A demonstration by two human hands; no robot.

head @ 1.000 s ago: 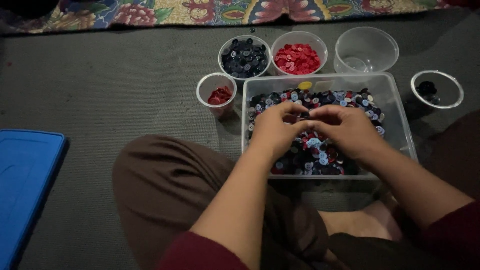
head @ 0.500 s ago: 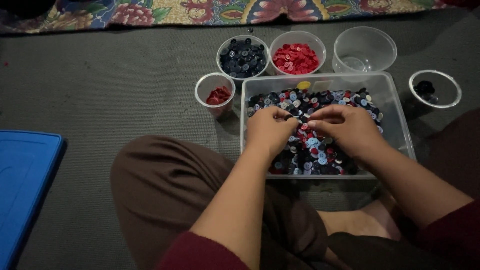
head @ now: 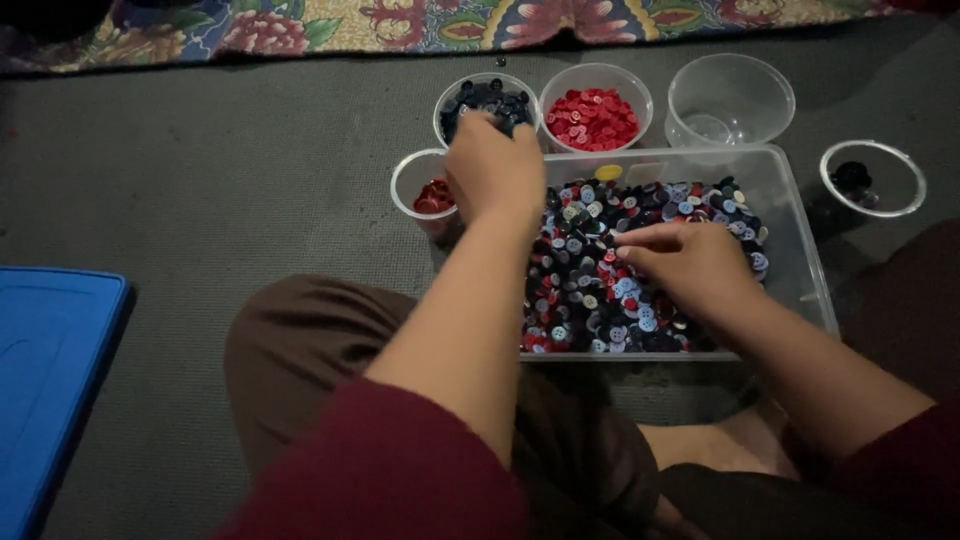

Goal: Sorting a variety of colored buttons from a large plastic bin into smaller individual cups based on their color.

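Note:
A clear rectangular tub (head: 800, 270) on the grey floor holds a heap of mixed buttons (head: 600, 280) in red, dark blue, black and pale blue. My left hand (head: 493, 170) is stretched over the round bowl of dark blue buttons (head: 487, 100), fingers curled down into it; whether it holds a button is hidden. My right hand (head: 690, 262) rests in the tub, its forefinger and thumb pointing left across the buttons.
Behind the tub stand a bowl of red buttons (head: 595, 118) and a clear bowl (head: 730, 98). A small cup with dark red buttons (head: 425, 192) is at the left, a cup with black ones (head: 872, 178) at the right. A blue lid (head: 50, 380) lies far left.
My left hand has left the tub and moved up and left to the bowl of dark blue buttons. My right hand has stayed in the tub, shifting slightly.

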